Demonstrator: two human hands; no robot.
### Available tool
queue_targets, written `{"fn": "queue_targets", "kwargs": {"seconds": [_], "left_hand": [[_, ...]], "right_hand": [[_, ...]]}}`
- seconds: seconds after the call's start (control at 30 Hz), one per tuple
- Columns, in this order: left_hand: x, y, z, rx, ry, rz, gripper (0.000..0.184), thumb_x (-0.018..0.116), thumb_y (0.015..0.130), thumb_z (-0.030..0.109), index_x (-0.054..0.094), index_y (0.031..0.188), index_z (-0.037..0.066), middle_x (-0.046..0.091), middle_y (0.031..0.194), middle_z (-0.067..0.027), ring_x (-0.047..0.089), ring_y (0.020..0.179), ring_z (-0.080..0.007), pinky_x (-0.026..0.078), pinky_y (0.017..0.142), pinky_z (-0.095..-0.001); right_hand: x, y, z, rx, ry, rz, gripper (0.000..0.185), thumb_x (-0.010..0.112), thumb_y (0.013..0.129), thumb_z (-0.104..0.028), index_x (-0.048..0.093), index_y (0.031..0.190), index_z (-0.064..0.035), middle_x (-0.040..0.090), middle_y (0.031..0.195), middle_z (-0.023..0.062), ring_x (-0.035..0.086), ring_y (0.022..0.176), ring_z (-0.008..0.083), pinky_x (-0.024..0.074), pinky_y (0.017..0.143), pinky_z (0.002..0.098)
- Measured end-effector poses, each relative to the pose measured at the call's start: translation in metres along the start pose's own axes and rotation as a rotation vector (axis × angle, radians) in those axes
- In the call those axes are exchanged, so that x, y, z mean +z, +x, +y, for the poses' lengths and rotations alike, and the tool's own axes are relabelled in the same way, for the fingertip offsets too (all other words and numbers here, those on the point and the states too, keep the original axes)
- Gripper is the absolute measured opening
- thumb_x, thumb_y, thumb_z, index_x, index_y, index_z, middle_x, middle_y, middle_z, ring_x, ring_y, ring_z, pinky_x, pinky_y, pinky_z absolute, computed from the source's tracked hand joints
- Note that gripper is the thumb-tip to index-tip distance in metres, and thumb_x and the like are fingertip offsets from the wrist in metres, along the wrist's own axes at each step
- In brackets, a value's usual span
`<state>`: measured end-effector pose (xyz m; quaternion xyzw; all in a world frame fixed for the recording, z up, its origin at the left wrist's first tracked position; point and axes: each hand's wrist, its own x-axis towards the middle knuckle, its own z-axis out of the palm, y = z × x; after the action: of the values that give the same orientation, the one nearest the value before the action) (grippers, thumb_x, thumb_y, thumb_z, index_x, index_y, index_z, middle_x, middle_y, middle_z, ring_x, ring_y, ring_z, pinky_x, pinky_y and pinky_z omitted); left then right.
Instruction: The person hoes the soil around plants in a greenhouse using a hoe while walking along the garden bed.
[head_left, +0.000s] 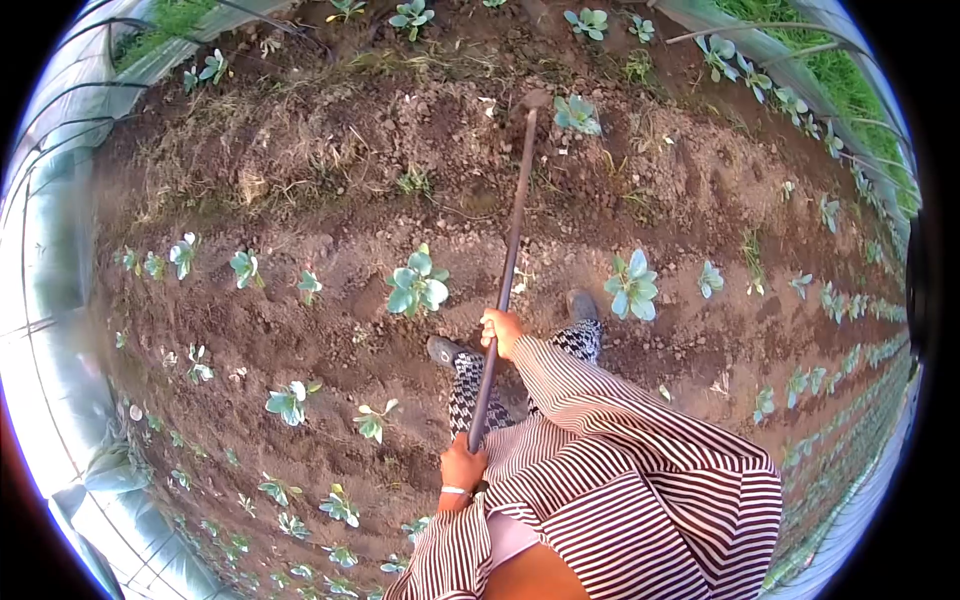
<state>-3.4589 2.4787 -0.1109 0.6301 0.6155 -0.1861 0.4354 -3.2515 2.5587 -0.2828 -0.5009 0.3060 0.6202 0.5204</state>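
Right hand [502,331] reaches forward, fingers curled around the hoe [515,215] partway up its handle — left hand [463,466], low and drawn in, wraps its near end; the hoe's head is beside a leafy plant [577,115], toward the far edge of the soil [330,222]

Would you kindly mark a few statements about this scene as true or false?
1. The left hand and right hand both grip the long handle. True.
2. The sleeves are plain. False: the sleeves are striped.
3. The right hand is nearer the tool head than the left hand. True.
4. The right wrist wears a pale band. False: the pale band circles the left wrist.
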Motion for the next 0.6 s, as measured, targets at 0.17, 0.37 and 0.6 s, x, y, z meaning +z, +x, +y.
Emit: {"fn": "queue_targets", "kwargs": {"seconds": [0.17, 0.37, 0.6], "left_hand": [[0.001, 0.032, 0.015, 0.088, 0.071, 0.051, 0.029, 0.061, 0.069, 0.021, 0.053, 0.09, 0.004, 0.061, 0.072, -0.0252, 0.06, 0.07, -0.0437, 0.048, 0.067, -0.0511], [0.032, 0.072, 0.064, 0.081, 0.049, -0.03, 0.031, 0.058, 0.074, 0.02, 0.049, 0.095, -0.001, 0.061, 0.076, -0.0283, 0.061, 0.073, -0.0438, 0.049, 0.07, -0.0509], [-0.03, 0.0, 0.013, 0.177, 0.043, -0.045, 0.028, 0.059, 0.074, 0.021, 0.052, 0.093, 0.002, 0.062, 0.076, -0.0245, 0.061, 0.071, -0.0414, 0.049, 0.068, -0.0484]], "right_hand": [[0.004, 0.009, -0.042, -0.097, 0.056, -0.066, 0.021, 0.056, 0.072, -0.003, 0.04, 0.06, -0.0088, 0.032, 0.049, -0.0022, 0.033, 0.036, 0.0095, 0.03, 0.035, 0.0296], [-0.025, 0.076, -0.081, -0.318, -0.117, -0.194, 0.022, 0.06, 0.074, -0.007, 0.043, 0.06, -0.0081, 0.037, 0.048, 0.0002, 0.035, 0.035, 0.013, 0.0336, 0.034, 0.0301], [-0.004, 0.001, -0.023, 0.143, 0.094, -0.171, 0.024, 0.054, 0.077, -0.011, 0.04, 0.057, -0.0124, 0.033, 0.044, -0.0044, 0.033, 0.036, 0.0103, 0.0333, 0.037, 0.0274]]}}
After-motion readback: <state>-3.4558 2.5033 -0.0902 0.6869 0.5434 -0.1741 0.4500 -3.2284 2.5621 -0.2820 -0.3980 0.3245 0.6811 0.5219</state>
